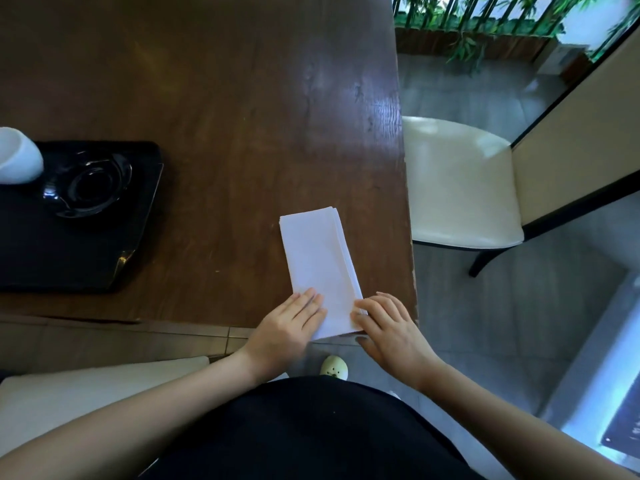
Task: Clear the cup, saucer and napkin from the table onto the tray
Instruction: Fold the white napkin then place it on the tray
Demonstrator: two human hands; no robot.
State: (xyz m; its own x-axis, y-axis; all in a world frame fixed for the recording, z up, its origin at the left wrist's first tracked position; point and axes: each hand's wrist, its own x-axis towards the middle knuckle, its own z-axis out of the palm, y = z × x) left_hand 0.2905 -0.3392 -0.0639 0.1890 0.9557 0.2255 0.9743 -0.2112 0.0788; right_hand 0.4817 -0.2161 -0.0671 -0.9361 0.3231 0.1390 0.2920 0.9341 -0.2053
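So over at the table's left edge sat the tray point(104, 258), with the cup point(17, 157) and saucer point(88, 183) already on it, so I'd say only the napkin point(320, 265) was left to move. It lay folded near the table's front right corner. The left hand point(289, 327) rested flat on its near end, fingers together, probably pinning it. The right hand point(389, 327) had its fingertips curled at the napkin's right edge, looking set to lift it.
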